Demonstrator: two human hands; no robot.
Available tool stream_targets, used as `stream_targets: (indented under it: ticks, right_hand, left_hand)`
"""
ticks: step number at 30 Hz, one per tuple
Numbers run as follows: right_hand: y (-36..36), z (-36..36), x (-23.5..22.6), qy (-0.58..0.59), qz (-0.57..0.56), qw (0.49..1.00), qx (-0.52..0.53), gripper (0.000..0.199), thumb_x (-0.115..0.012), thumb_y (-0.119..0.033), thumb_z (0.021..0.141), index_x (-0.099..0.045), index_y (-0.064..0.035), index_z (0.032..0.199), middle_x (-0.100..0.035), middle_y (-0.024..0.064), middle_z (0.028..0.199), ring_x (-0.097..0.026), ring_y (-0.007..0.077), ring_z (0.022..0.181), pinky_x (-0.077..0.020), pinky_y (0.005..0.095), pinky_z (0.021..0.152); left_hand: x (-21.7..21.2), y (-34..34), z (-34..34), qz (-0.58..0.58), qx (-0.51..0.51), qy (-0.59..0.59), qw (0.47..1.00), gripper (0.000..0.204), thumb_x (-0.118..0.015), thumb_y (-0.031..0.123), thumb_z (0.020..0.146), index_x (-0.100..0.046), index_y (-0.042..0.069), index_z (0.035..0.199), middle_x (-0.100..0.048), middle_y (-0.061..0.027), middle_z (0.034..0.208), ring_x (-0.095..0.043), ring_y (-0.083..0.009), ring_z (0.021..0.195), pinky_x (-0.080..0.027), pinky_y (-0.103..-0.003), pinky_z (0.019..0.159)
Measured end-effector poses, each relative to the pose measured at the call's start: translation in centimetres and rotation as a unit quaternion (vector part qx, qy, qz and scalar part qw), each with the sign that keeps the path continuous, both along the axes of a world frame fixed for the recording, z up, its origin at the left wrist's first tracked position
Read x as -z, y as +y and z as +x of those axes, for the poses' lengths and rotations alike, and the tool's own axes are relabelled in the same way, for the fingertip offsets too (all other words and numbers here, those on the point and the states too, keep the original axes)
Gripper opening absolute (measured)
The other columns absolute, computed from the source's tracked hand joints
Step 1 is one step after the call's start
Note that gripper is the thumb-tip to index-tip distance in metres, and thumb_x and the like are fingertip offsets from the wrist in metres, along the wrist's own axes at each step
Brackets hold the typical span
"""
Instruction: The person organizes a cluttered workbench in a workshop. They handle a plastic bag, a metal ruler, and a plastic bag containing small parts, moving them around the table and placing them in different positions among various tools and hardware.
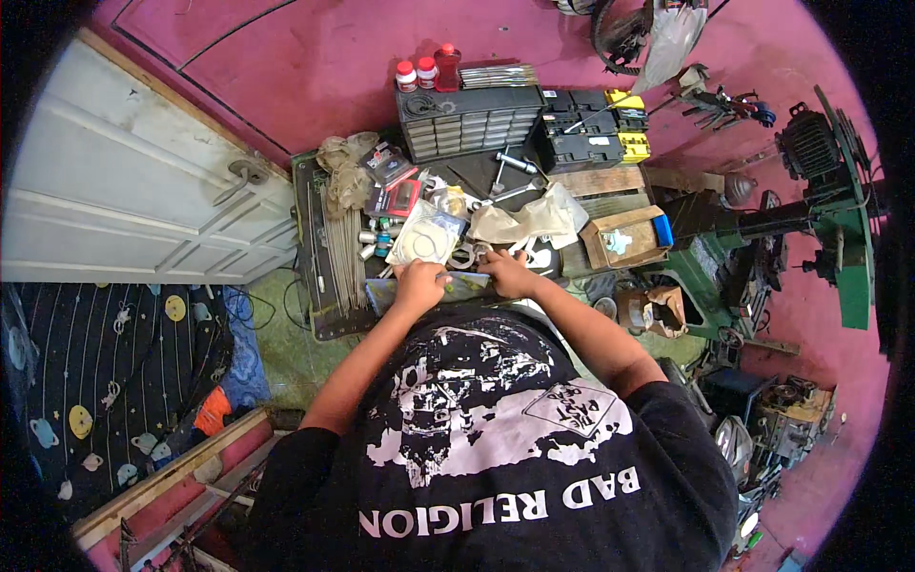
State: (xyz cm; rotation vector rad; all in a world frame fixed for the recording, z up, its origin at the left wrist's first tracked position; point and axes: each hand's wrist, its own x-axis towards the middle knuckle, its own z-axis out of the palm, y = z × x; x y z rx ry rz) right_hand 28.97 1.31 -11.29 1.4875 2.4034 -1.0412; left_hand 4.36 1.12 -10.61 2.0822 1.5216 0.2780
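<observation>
Black short-sleeved T-shirt, white printed graphic, bare forearms

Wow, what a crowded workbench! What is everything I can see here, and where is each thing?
flat bluish piece: one, under both hands at the near bench edge
clear plastic bag: one, whitish, just beyond the left hand
small drawer cabinet: one, dark grey, back of the bench
bottles: three, red and white, on top of the cabinet
black and yellow organiser case: one, right of the cabinet
cardboard box: one, brown, right of the hands
green machine: one, far right
white door: one, left
left hand: one, on the flat piece
right hand: one, on the flat piece
</observation>
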Motion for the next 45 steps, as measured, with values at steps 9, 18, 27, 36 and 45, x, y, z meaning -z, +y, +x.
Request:
stream_targets:
  ticks: [9, 18, 27, 36, 45]
  right_hand:
    - [0.1, 0.0, -1.7, -0.149, -0.034, 0.981, -0.122, 0.04, -0.068, -0.029, 0.076, -0.072, -0.023, 0.116, -0.057, 0.0015, 0.125, -0.049, 0.0301, 0.124, -0.0194, 0.0768, 0.104]
    - [0.5, 0.1, -1.9, -0.149, 0.224, 0.955, -0.124, 0.022, -0.059, -0.027, 0.086, -0.073, -0.0211, 0.102, -0.071, -0.0024, 0.099, -0.061, 0.0202, 0.107, -0.0295, 0.0625, 0.108]
    - [-0.3, 0.3, -1.5, -0.093, 0.26, 0.958, -0.078, 0.026, -0.062, -0.037, 0.089, -0.072, -0.0158, 0.1, -0.067, -0.0019, 0.111, -0.059, 0.0211, 0.108, -0.0299, 0.0604, 0.105]
    - [-0.5, 0.3, -0.4, -0.116, 0.249, 0.961, -0.04, 0.028, -0.064, -0.039, 0.087, -0.073, -0.0132, 0.09, -0.07, -0.0028, 0.1, -0.061, 0.0186, 0.099, -0.032, 0.0564, 0.102]
    - [0.3, 0.2, -2.2, -0.108, 0.232, 0.964, -0.066, 0.03, -0.07, -0.04, 0.081, -0.072, -0.0128, 0.093, -0.072, 0.0019, 0.093, -0.065, 0.0195, 0.096, -0.0335, 0.054, 0.101]
  left_hand:
    - [-0.1, -0.5, -0.4, 0.007, 0.018, 0.003, 1.0, 0.02, -0.075, 0.034, 0.079, -0.075, 0.015, 0.081, -0.07, -0.0063, 0.077, -0.063, -0.027, 0.087, -0.035, -0.048, 0.079]
    - [-0.5, -0.5, -0.7, 0.023, 0.015, -0.005, 1.0, 0.019, -0.074, 0.033, 0.08, -0.075, 0.015, 0.08, -0.069, -0.0061, 0.076, -0.063, -0.0254, 0.085, -0.034, -0.046, 0.078]
    - [-0.2, -0.6, -1.1, 0.022, -0.008, -0.018, 1.0, 0.017, -0.074, 0.032, 0.081, -0.076, 0.015, 0.081, -0.07, -0.0053, 0.075, -0.063, -0.0245, 0.083, -0.034, -0.046, 0.078]
    - [-1.0, 0.0, -0.9, 0.011, -0.001, -0.012, 1.0, 0.017, -0.071, 0.03, 0.083, -0.077, 0.015, 0.08, -0.07, -0.0078, 0.075, -0.064, -0.0266, 0.084, -0.036, -0.047, 0.081]
    - [-1.0, 0.7, -1.3, 0.001, 0.024, -0.001, 1.0, 0.019, -0.071, 0.033, 0.084, -0.077, 0.015, 0.08, -0.071, -0.0059, 0.076, -0.064, -0.0257, 0.086, -0.035, -0.049, 0.081]
